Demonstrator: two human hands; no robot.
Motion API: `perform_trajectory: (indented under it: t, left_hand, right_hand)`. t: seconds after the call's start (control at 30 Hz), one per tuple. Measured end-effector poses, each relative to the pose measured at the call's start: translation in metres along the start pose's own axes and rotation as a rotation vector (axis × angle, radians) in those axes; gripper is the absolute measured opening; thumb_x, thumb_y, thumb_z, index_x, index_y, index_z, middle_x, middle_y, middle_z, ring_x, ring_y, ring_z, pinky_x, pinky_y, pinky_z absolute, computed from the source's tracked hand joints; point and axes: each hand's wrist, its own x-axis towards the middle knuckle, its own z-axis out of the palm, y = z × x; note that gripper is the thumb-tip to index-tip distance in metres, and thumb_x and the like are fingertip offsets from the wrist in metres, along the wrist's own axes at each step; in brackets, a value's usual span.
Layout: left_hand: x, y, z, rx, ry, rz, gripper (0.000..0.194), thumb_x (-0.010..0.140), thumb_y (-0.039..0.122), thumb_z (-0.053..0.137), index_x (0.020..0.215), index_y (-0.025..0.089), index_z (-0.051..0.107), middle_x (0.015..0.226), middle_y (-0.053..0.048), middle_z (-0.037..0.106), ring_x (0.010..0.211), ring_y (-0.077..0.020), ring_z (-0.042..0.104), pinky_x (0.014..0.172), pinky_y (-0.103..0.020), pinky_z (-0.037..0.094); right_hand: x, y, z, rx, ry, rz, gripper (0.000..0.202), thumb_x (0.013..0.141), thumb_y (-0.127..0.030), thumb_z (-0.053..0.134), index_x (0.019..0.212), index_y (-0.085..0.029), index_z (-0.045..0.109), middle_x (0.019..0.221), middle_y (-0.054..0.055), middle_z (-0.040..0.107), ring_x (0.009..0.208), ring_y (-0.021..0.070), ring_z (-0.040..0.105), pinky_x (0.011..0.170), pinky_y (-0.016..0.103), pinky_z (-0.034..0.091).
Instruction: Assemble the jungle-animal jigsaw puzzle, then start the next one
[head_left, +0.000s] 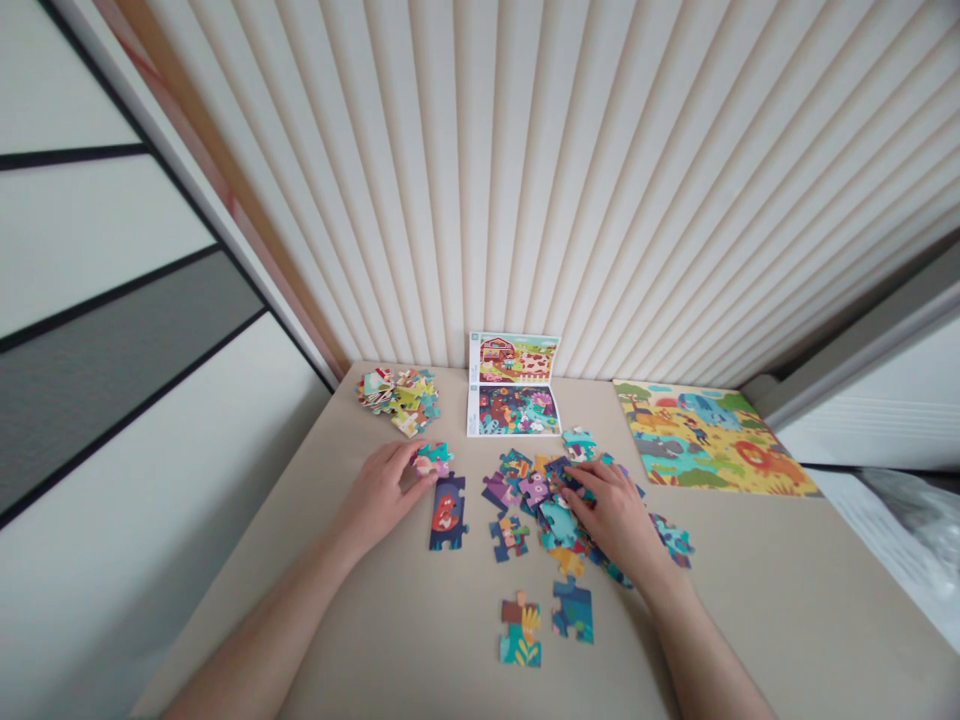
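Pink-teal piece (435,461): your left hand (381,492) is pinching it front-left of the booklet (514,386); right hand (613,508) touching the pile (556,520), grip unclear.

a booklet (516,410) sits behind the puzzle pieces (557,522), left of a picture panel (712,442).

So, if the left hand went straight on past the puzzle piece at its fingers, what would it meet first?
Probably the picture booklet: the left hand seems aimed at its lower left part, though depth is hard to judge.
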Motion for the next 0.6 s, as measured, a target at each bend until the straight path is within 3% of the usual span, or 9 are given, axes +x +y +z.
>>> perform_trajectory:
  t: [0.1,0.33,0.6]
  left_hand:
    - [-0.0003,-0.0003,0.0003,0.019,-0.004,0.0,0.041,0.103,0.047,0.062,0.136,0.023,0.058,0.127,-0.011,0.069,0.118,-0.0286,0.064,0.106,-0.048,0.051]
    - [-0.0018,-0.0032,0.0005,0.093,0.006,-0.03,0.041,0.101,0.048,0.063,0.134,0.022,0.06,0.12,-0.011,0.07,0.114,-0.0303,0.065,0.103,-0.048,0.051]
    - [-0.0031,-0.0023,-0.0029,0.173,0.023,-0.044,0.04,0.1,0.044,0.064,0.137,0.027,0.063,0.115,-0.01,0.069,0.111,-0.031,0.063,0.1,-0.047,0.051]
  right_hand:
    - [0.0009,0.0012,-0.0005,-0.008,0.009,-0.001,0.031,0.106,-0.037,0.053,0.119,-0.025,0.078,0.126,0.01,0.074,0.114,0.0288,0.066,0.104,0.046,0.049]
    - [0.0002,-0.0019,0.0014,-0.083,0.049,0.002,0.034,0.103,-0.046,0.06,0.123,-0.024,0.076,0.127,0.011,0.073,0.117,0.0313,0.064,0.103,0.048,0.049]
    - [0.0019,0.0068,0.0047,-0.104,0.075,0.022,0.03,0.105,-0.037,0.054,0.121,-0.024,0.076,0.127,0.01,0.074,0.116,0.0297,0.066,0.103,0.046,0.05]
